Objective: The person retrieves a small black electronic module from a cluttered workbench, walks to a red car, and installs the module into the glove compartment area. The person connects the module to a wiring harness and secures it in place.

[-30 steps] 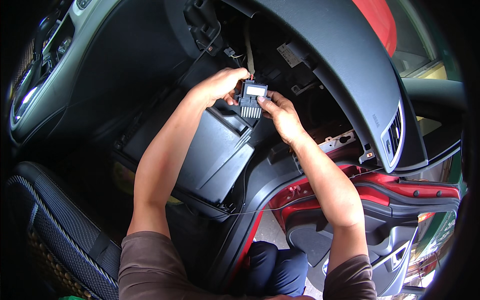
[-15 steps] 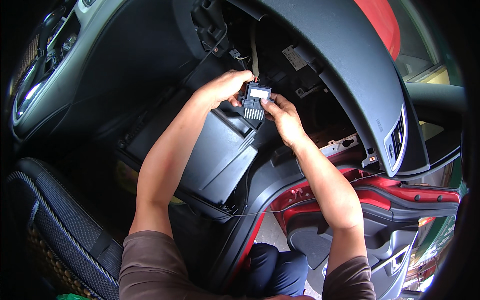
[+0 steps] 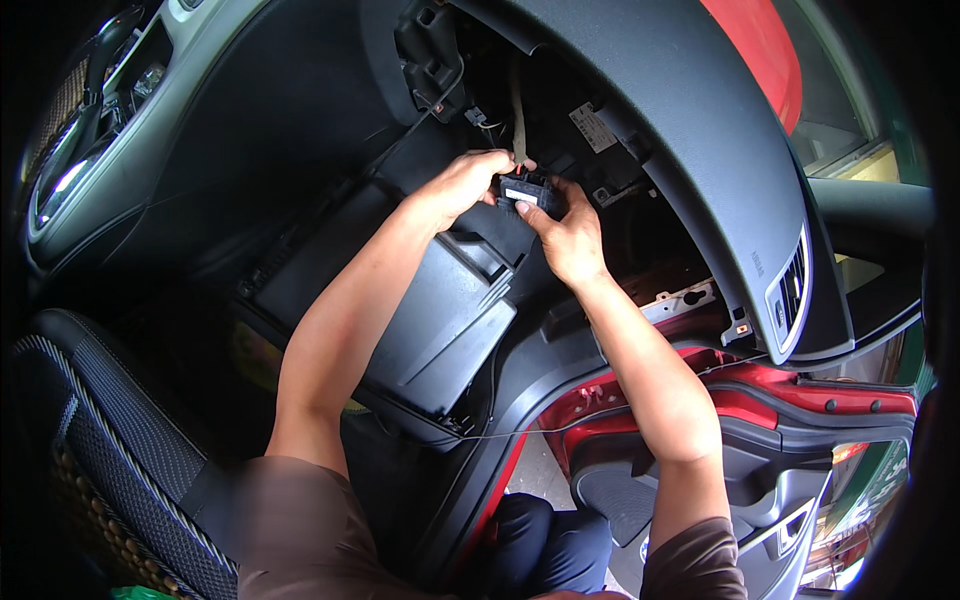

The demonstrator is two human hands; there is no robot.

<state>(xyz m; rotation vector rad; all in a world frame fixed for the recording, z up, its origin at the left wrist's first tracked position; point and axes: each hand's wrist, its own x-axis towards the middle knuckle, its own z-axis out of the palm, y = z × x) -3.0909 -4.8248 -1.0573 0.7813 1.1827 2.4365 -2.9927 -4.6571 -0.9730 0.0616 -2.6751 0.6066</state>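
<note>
Inside the opened dashboard, I hold a small black electronic module (image 3: 527, 190) with a white label between both hands. A taped wire harness (image 3: 518, 125) with red wires at its end runs down to the module's top. My left hand (image 3: 472, 184) is closed at the module's upper left, by the wire end; its fingertips are partly hidden. My right hand (image 3: 572, 232) grips the right side, its thumb pressed on the lower face near the label.
A dark glove box (image 3: 430, 310) hangs lowered below my hands. A small loose connector (image 3: 475, 117) sits up left. Right of the opening are the dashboard (image 3: 700, 150) and a metal bracket (image 3: 680, 300). The red car door (image 3: 700, 390) stands open; a seat (image 3: 130, 420) is at left.
The module has tipped, so its label looks narrower and the pale fins at its lower end no longer show. Both hands have shifted slightly right in the picture and still hold it.
</note>
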